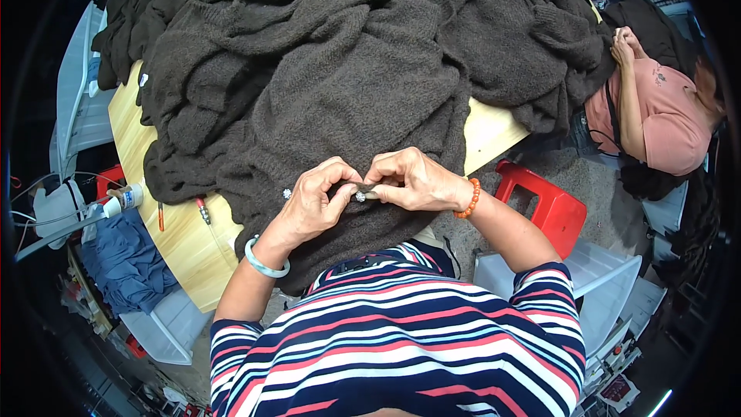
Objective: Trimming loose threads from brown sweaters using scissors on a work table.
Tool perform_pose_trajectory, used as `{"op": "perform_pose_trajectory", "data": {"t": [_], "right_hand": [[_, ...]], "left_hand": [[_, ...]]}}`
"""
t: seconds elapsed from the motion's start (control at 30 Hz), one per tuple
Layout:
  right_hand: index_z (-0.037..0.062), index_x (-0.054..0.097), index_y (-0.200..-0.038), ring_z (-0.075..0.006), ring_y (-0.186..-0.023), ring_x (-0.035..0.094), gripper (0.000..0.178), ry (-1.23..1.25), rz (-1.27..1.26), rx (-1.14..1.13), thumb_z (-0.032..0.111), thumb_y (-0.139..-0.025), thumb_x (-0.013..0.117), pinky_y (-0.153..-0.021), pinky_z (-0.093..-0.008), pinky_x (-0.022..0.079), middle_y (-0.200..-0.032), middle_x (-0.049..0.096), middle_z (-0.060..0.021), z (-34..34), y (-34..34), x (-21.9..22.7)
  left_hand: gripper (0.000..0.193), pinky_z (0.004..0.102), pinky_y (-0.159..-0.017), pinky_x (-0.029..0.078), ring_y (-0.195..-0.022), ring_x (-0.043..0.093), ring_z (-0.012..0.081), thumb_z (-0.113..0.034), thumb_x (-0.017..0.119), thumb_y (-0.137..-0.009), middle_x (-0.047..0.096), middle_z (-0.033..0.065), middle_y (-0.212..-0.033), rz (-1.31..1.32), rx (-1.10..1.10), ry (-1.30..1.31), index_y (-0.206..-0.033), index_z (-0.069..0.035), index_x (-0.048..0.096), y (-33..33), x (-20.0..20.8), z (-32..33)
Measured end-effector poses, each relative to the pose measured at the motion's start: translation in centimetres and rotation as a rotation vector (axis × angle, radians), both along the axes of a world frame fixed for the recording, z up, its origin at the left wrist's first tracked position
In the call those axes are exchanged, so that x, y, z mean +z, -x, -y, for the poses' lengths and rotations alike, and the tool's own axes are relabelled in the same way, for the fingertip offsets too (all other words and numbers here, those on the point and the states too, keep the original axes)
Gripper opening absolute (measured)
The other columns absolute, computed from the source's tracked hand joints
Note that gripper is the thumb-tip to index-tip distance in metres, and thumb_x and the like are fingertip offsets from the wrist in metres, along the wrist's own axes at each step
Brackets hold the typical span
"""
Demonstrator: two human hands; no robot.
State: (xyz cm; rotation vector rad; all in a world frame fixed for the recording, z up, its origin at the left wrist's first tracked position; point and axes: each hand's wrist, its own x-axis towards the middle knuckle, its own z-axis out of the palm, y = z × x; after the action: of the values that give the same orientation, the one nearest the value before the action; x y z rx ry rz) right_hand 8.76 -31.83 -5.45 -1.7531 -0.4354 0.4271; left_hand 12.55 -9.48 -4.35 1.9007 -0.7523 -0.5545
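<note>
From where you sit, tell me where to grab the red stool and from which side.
Grip the red stool by the near rim of its flat seat, coming from your right with the right hand. It stands on the floor beside the table, its seat facing up and open on that side; the table edge closes off the far left. Both hands now pinch the sweater at a button.

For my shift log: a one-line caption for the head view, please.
Both hands, left hand and right hand, pinch a dark brown knitted cardigan at a shiny button.
</note>
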Motion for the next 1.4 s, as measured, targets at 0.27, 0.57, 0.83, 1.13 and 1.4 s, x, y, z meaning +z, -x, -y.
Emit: {"op": "perform_pose_trajectory", "data": {"t": [0.27, 0.57, 0.83, 1.13, 1.4], "right_hand": [[0.0036, 0.066, -0.077, -0.0184, -0.053, 0.059, 0.030, 0.014, -0.078, -0.215, 0.030, -0.087, 0.072, -0.054, -0.0340, 0.046, -0.061, 0.061, -0.0101, -1.7, 0.3, 0.0], [0.0063, 0.069, -0.086, -0.0279, -0.082, 0.065, 0.017, 0.287, 0.239, 0.020, 0.023, -0.084, 0.071, -0.074, -0.0397, 0.052, -0.080, 0.066, -0.0072, 0.2, 2.1, 3.2], [0.0044, 0.068, -0.093, -0.0330, -0.082, 0.067, 0.015, 0.341, 0.254, -0.008, 0.017, -0.086, 0.067, -0.071, -0.0432, 0.054, -0.084, 0.066, -0.0129, -2.1, 1.7, 1.7], [-0.0019, 0.064, -0.093, -0.0358, -0.082, 0.065, 0.012, 0.181, 0.195, -0.092, 0.005, -0.084, 0.068, -0.071, -0.0429, 0.053, -0.091, 0.060, -0.0161, -1.8, 1.5, 1.4], [-0.0013, 0.065, -0.094, -0.0360, -0.082, 0.065, 0.015, 0.130, 0.262, -0.134, 0.001, -0.080, 0.069, -0.072, -0.0427, 0.054, -0.089, 0.061, -0.0153, -2.2, 0.9, 2.0]], "left_hand": [[0.019, 0.0294, -0.064, 0.047, -0.068, 0.060, 0.0182, -0.004, 0.067, -0.084, 0.062, 0.0090, -0.082, -0.127, 0.028, -0.119, -0.102, 0.002, 0.063, 0.3, 3.0, -0.1], [0.012, 0.0262, -0.060, 0.046, -0.065, 0.058, 0.0090, -0.009, 0.070, -0.088, 0.065, 0.0048, -0.073, -0.435, -0.040, -0.513, -0.092, 0.002, 0.068, -0.7, 6.7, -8.0], [0.033, 0.0409, -0.086, 0.047, -0.096, 0.057, 0.0337, -0.009, 0.077, -0.076, 0.058, 0.0142, -0.100, 0.373, 0.104, -0.257, -0.106, -0.002, 0.063, -0.3, 4.7, -0.9], [0.023, 0.0199, -0.072, 0.050, -0.080, 0.062, 0.0063, -0.005, 0.068, -0.090, 0.067, 0.0001, -0.090, -0.687, 0.457, 0.200, -0.111, 0.003, 0.063, -6.0, -2.1, -1.6], [0.059, 0.0379, -0.086, 0.044, -0.096, 0.060, 0.0301, -0.013, 0.081, -0.071, 0.064, 0.0131, -0.105, 0.349, 0.039, -0.082, -0.125, -0.004, 0.060, 0.0, 5.2, 0.7]]}}
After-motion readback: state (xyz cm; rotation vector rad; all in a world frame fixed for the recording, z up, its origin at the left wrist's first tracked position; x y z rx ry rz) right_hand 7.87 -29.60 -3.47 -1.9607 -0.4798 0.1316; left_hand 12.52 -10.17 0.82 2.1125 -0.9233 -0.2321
